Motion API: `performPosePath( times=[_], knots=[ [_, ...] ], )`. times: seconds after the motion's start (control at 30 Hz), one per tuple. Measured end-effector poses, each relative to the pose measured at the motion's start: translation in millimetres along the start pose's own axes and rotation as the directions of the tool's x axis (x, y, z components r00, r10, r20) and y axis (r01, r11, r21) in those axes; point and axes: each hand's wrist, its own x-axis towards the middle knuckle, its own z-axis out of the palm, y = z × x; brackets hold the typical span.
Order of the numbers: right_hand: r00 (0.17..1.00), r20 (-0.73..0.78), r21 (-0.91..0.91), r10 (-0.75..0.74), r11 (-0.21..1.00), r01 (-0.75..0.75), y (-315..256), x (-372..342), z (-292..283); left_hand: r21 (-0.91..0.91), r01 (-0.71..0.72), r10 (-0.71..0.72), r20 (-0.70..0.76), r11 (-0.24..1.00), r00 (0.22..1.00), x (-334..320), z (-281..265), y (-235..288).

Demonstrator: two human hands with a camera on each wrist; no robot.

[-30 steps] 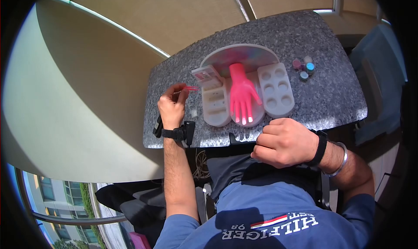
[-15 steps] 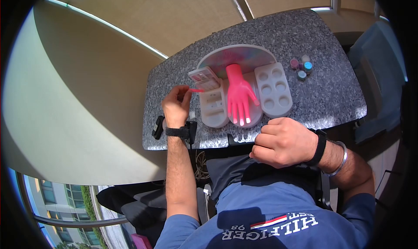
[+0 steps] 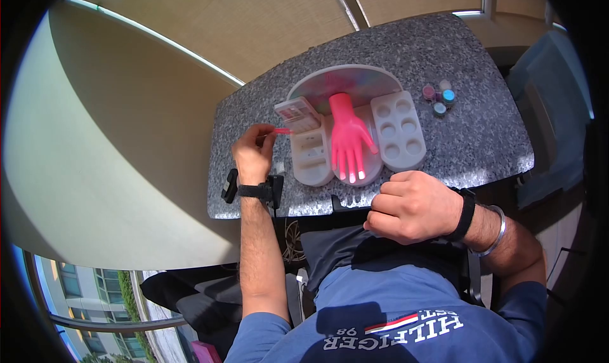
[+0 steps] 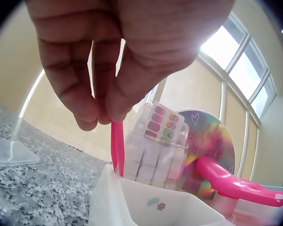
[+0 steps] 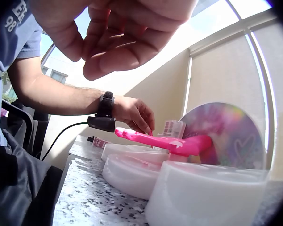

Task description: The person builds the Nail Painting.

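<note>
My left hand [image 3: 254,155] pinches pink tweezers [image 4: 117,149] between thumb and fingertips. Their tips point down at the rim of the white tray's left section [image 4: 108,197]. Right behind stands a clear holder [image 3: 298,113] with a nail sticker sheet [image 4: 162,123] at its top. A small flower shape [image 4: 161,206] shows on the compartment's inner wall. On the tray's middle section lies a pink model hand [image 3: 349,138], some of its fingertips white. My right hand [image 3: 413,207], loosely curled with nothing visible in it, hovers near the table's front edge.
A rounded, rainbow-coloured back panel [image 4: 210,141] rises behind the model hand. The tray's right section [image 3: 398,131] has several round wells. Several small jars [image 3: 439,99] stand right of it on the speckled table [image 3: 469,134]. A clear plastic piece [image 4: 14,153] lies on the left.
My left hand first moved right with the tweezers, towards the tray and holder, then drew slightly back left. The right hand has stayed in place.
</note>
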Motion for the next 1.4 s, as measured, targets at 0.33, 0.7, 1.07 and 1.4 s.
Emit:
performPosePath(
  times=[0.33,0.7,1.07,1.4],
  knots=[
    [1.0,0.006,-0.002,0.007,1.0,-0.007,0.9,0.2,-0.5,0.019,0.043,-0.044,0.05,0.999,0.998,3.6,1.9,3.6],
    [1.0,-0.001,-0.008,-0.001,1.0,0.001,0.5,0.6,-0.6,0.046,0.055,-0.056,0.006,0.997,0.998,2.8,-7.7,28.7],
    [1.0,0.013,-0.008,0.009,1.0,-0.009,1.9,-0.1,-0.5,0.038,0.109,-0.113,0.107,0.993,0.988,2.7,16.9,12.0],
    [1.0,-0.002,-0.005,0.004,1.0,-0.004,1.9,-0.4,0.8,-0.075,0.146,-0.145,0.016,0.986,0.989,-7.1,0.2,-14.3]
  ],
)
